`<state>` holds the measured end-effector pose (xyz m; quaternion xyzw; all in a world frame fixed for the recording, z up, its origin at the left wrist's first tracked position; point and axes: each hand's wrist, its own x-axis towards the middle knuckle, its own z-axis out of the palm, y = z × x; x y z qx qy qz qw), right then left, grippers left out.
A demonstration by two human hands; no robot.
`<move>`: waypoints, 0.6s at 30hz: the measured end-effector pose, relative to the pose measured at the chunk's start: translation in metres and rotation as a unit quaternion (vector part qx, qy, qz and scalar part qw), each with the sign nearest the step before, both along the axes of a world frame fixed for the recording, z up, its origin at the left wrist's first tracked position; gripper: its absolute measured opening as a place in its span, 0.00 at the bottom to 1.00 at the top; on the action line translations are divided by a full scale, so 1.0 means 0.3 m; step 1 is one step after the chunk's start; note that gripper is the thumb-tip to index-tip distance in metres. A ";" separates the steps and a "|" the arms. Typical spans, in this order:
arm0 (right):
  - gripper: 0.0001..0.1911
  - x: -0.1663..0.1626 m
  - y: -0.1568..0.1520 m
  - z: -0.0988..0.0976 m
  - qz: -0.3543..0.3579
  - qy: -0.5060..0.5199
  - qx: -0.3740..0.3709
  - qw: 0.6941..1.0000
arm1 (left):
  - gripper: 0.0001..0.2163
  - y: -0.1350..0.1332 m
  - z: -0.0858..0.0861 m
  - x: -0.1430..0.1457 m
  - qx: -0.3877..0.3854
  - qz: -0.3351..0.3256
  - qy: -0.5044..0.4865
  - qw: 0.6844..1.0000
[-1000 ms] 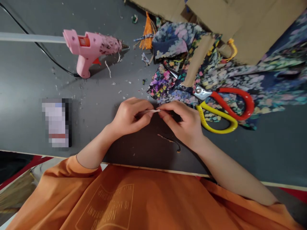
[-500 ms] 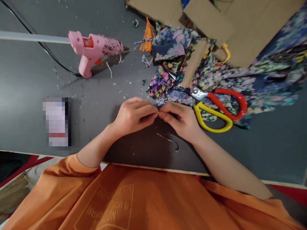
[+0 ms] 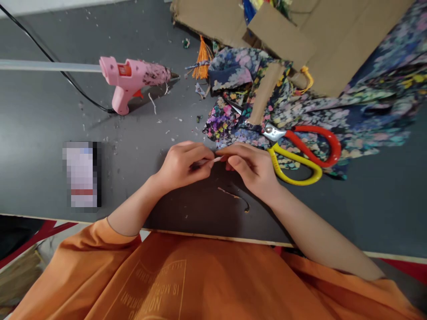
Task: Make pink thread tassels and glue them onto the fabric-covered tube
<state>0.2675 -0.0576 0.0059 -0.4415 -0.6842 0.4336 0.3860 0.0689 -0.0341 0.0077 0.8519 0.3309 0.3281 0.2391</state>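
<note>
My left hand (image 3: 183,163) pinches a thin pale strip (image 3: 217,159) between thumb and fingertips, with much of it hidden in the hand. My right hand (image 3: 253,166) is curled at the strip's other end, which runs in against its fingers; the thumb lies bent in front. What the strip is made of is too small to tell. Just below the hands a narrow dark scrap of fabric (image 3: 235,194) lies on the grey table (image 3: 133,124). Scissors (image 3: 275,132) with one red and one yellow handle rest beside my right hand, on floral fabric (image 3: 223,122).
A pink glue gun (image 3: 125,78) with a long glue stick and black cord lies at upper left. Below it is a blurred-out phone-like object (image 3: 82,173). Cardboard (image 3: 333,49), an orange tassel (image 3: 202,60) and a brown strip (image 3: 265,93) are at the back. Glue bits are scattered about.
The fingertips, which met before, have drawn slightly apart, and the pale strip now shows between them. My right thumb has lifted back. The view has shifted a little.
</note>
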 end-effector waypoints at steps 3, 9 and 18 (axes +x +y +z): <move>0.20 0.000 -0.011 -0.007 -0.008 -0.008 0.007 1.000 | 0.04 -0.003 -0.005 0.004 0.006 -0.017 0.015 1.000; 0.02 -0.011 -0.007 -0.015 -0.007 -0.056 0.091 0.994 | 0.06 0.000 -0.016 0.004 0.024 0.006 0.039 0.999; 0.01 -0.008 -0.007 -0.020 -0.003 -0.060 0.093 0.994 | 0.02 -0.003 -0.025 0.005 0.042 0.017 0.021 0.999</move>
